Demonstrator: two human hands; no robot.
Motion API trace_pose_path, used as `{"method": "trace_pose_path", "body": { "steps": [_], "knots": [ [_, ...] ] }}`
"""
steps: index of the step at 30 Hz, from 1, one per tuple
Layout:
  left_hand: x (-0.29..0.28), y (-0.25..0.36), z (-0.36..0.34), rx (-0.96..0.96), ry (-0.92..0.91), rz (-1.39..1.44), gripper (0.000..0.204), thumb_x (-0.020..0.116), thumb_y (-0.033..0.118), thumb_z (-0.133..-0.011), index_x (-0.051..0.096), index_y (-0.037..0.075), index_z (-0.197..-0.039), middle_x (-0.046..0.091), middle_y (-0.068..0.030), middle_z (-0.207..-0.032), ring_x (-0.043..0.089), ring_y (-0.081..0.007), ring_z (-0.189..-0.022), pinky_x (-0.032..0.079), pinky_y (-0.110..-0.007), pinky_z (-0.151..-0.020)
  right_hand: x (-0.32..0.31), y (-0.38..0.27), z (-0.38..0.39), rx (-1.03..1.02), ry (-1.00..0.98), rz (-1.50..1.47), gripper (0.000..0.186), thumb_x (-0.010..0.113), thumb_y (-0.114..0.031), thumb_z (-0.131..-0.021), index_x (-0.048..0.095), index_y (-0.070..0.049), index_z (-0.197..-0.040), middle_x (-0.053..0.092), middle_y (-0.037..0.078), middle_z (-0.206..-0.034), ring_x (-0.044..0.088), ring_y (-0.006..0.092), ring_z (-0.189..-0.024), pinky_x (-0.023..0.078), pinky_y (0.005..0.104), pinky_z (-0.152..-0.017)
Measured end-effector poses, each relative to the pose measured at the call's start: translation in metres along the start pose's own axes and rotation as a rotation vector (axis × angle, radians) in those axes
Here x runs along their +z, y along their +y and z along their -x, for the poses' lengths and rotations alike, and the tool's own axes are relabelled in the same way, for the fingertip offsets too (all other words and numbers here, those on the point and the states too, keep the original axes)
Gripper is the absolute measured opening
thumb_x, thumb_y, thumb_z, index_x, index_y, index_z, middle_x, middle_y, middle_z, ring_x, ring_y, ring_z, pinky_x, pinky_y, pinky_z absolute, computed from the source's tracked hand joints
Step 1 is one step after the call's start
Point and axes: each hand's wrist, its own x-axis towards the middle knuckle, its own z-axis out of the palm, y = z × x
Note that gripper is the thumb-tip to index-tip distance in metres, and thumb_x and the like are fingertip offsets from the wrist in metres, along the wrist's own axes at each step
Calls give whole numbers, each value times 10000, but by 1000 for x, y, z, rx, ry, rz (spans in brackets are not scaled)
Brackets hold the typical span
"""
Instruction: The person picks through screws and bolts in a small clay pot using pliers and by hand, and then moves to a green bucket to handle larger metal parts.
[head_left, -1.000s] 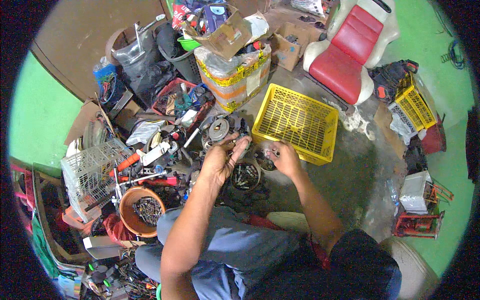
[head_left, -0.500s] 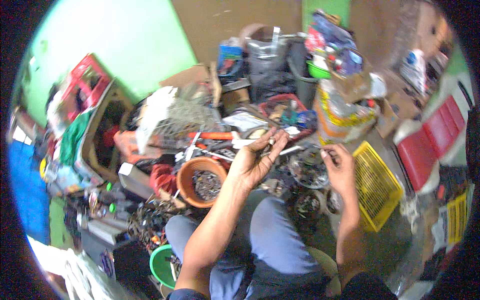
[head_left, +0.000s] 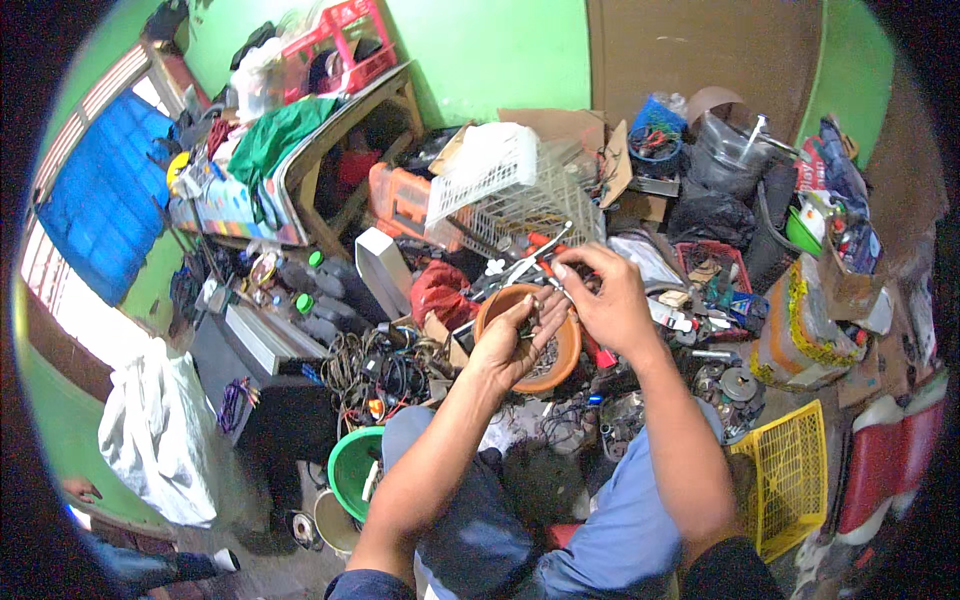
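Note:
My left hand (head_left: 515,348) is held palm up, its fingers extended and slightly cupped, just above an orange-brown plant pot (head_left: 572,350). Something small and dark lies in the palm near the thumb, too small to name. Close over the left fingertips is my right hand (head_left: 612,298), thumb and index finger pinched together. Whatever sits in that pinch cannot be made out. Small grey bits fill the bottom of the pot, partly hidden by my hands. Behind it lie a red-handled tool and a white strip (head_left: 540,258).
A tangle of cables (head_left: 385,370) and a green bucket (head_left: 350,475) are at my left. A yellow crate (head_left: 790,480) stands at right. White wire racks (head_left: 490,185) and a red basket (head_left: 735,265) lie beyond the pot. Another person's hand (head_left: 82,488) shows at far left.
The view has swung left, so the scene sits further right. My right hand has come from well apart to the left fingertips. Both hands are now over the pot.

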Motion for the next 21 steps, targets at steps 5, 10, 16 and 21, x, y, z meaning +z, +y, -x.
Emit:
{"method": "trace_pose_path", "body": {
  "steps": [5, 10, 16, 21],
  "knots": [
    [-14, 10, 10, 80, 132, -30, 277, 532, 179, -1049, 563, -29, -1229, 639, -166, -1227, 645, -263, -1180, 557, -362, -1047, 30, 10, 17, -106, -76, -34, 147, 674, -45, -895, 704, -30, -1038, 663, 142, -961, 693, 307, -854, 552, 380, -729],
    [-33, 22, 4, 0, 206, -92, 223, 600, 280, -1029, 639, 85, -1131, 655, -26, -906, 643, -112, -784, 555, -200, -643, 39, 15, 2, -156, -67, -19, 161, 697, -19, -873, 720, -32, -1032, 651, 109, -935, 682, 230, -820, 544, 337, -697],
    [-34, 30, 1, 62, 12, -174, 236, 578, 319, -1043, 620, 88, -1071, 634, 5, -830, 491, -48, -588, 339, -176, -463, 48, 12, 1, -28, -181, -87, 187, 765, -24, -819, 734, -3, -1003, 674, 106, -959, 671, 215, -875, 524, 314, -762],
    [-31, 25, -5, 89, 93, -237, 324, 624, 323, -1013, 633, 90, -1238, 615, 54, -874, 450, -34, -602, 342, -169, -504, 52, 25, 1, -102, -205, -74, 179, 756, -96, -854, 731, -42, -1023, 695, 102, -1024, 689, 232, -905, 538, 339, -725]
  ]
}}
